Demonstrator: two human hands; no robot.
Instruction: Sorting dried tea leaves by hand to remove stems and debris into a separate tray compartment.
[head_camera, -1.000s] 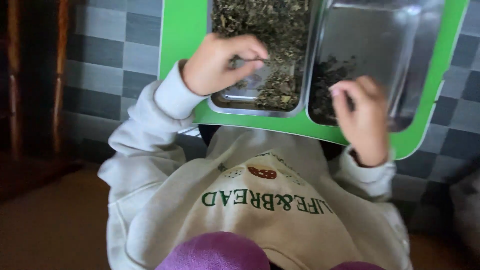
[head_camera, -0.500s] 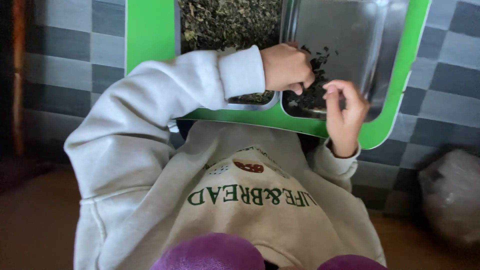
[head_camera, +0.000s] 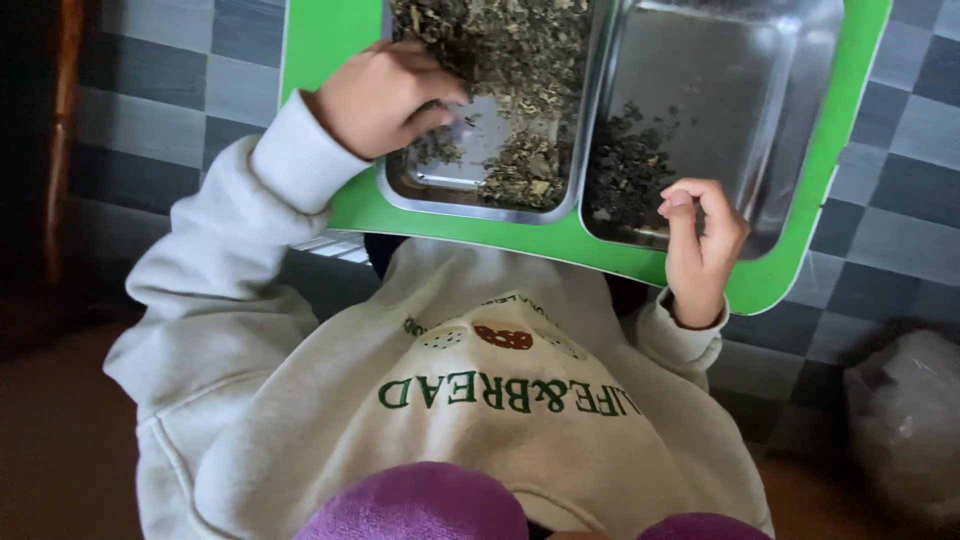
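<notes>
1. Your pale grey sweatshirt (head_camera: 480, 400) fills the lower half of the view, both sleeves reaching up toward the work.
2. A checkered grey floor (head_camera: 150, 110) lies all around, with room open to the left and right of the board.
3. The green board (head_camera: 330, 40) runs off the top edge; its rounded near edge sits just above your chest, its right corner close beside your right wrist.
4. Two steel trays stand side by side on it, touching along their inner walls. The left tray (head_camera: 480, 205) is heaped with dried green leaves (head_camera: 520, 40), though bare metal shows near its front left corner. The right tray (head_camera: 790, 130) is mostly bare (plenty of free metal toward its right wall), with a small dark leaf pile (head_camera: 625, 170) at its front left.
5. Your left hand (head_camera: 385, 95) is curled inside the left tray, fingers bent into the leaves at the heap's edge.
6. Your right hand (head_camera: 700, 235) hovers over the right tray's front rim, thumb and fingertips drawn together; whether they pinch anything, you cannot tell.
</notes>
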